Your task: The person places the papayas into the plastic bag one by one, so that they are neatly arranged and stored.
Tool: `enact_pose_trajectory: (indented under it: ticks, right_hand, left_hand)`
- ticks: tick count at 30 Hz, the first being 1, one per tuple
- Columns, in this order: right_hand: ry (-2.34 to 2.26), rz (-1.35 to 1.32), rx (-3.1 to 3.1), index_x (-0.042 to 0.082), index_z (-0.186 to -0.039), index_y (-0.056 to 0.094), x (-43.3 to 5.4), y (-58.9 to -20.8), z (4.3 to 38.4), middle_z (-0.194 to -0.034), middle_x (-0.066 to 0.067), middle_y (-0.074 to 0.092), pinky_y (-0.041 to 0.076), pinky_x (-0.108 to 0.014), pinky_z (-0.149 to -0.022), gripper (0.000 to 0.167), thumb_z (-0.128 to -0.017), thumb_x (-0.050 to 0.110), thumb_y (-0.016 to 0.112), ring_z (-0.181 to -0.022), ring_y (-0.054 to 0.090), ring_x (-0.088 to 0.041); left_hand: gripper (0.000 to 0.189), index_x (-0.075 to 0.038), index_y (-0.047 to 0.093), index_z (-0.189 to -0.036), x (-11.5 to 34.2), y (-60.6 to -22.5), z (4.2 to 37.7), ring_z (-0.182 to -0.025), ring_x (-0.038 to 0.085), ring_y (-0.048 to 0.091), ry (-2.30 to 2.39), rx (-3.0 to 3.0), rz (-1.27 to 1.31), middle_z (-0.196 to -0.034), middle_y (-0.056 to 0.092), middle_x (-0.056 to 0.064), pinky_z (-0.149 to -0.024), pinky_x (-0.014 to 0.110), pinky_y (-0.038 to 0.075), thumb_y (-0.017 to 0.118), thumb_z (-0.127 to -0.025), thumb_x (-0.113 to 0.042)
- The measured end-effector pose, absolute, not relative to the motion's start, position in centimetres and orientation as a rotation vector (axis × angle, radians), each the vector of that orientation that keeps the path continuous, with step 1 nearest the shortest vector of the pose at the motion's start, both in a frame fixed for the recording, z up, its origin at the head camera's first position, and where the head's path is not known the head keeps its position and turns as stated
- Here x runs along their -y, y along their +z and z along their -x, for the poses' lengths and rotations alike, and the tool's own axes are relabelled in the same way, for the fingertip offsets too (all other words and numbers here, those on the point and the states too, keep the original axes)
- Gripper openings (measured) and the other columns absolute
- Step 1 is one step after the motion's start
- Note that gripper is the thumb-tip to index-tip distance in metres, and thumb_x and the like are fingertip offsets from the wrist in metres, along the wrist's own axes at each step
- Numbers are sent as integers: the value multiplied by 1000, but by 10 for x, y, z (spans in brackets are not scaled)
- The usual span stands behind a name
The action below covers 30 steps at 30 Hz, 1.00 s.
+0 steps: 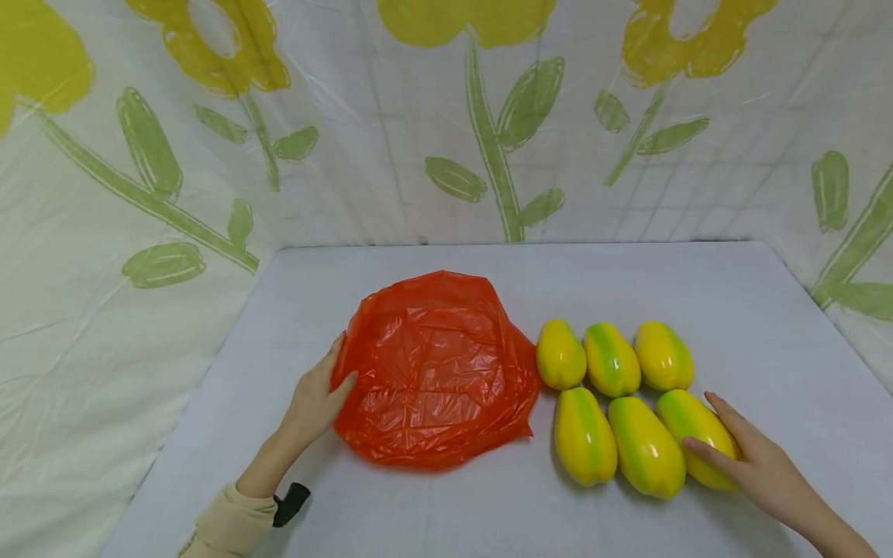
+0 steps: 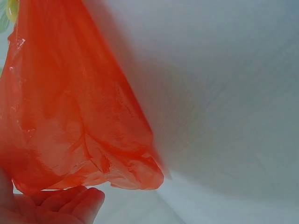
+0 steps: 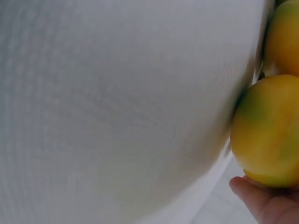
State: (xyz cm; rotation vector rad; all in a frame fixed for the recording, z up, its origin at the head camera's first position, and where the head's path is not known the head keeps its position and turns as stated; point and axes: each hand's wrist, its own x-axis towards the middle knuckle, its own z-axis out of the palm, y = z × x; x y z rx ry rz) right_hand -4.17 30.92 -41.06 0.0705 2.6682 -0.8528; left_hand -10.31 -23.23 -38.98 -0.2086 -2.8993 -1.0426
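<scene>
A red plastic bag point(image 1: 432, 372) lies spread out with its mouth wide and facing up in the head view. My left hand point(image 1: 312, 399) holds its left rim, thumb on the inner side and the fingers mostly hidden behind the film. In the left wrist view, the fingers point(image 2: 88, 200) show beneath the bag's edge point(image 2: 84, 116). On the right, my right hand point(image 1: 756, 461) grips the front-right yellow-green papaya point(image 1: 698, 434), thumb across its top and fingers along its far right side. The right wrist view shows this papaya point(image 3: 266, 130) close up, a fingertip at its lower edge.
Papayas stand in two rows of three, among them the back-left one point(image 1: 560, 355) beside the bag's right edge. The table point(image 1: 446, 515) has a pale cloth. A flower-printed curtain point(image 1: 349, 139) rises behind it. A dark band point(image 1: 291, 504) shows near my left sleeve.
</scene>
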Motion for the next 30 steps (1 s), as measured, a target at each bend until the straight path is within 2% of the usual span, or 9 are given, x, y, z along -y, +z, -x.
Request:
enact_pose_trajectory:
  ticks: [7,12,18,30]
  right_hand:
    - [-752,-99,-2673,-9,-150,13,-310,-410,43,-141,-45,24,40,-73,-82,86,-98,53,44,-118,35,-65]
    - [-746,-131,-2683,-10,-149,15,-312,-409,42,-139,-46,26,42,-72,-81,87,-98,54,44,-115,38,-64]
    - [-745,-194,-2662,-11,-148,15,-315,-405,42,-137,-46,29,45,-68,-80,88,-98,56,42,-108,45,-57]
    - [-723,-294,-2655,-11,-148,10,-316,-387,44,-138,-47,24,43,-68,-82,92,-97,60,38,-110,41,-60]
  left_hand:
    - [63,8,24,-150,233,-390,102,-120,49,50,-1017,2887,226,-141,42,33,-93,60,46,53,-95,-8]
    - [64,8,24,-150,233,-392,103,-117,48,52,-1021,2879,228,-140,43,33,-91,59,48,54,-95,-8]
    - [64,8,25,-150,233,-391,103,-117,49,53,-1010,2885,216,-140,43,33,-91,59,48,55,-95,-7]
    - [65,8,24,-149,232,-390,104,-118,49,52,-997,2902,204,-140,43,33,-91,59,47,55,-94,-9]
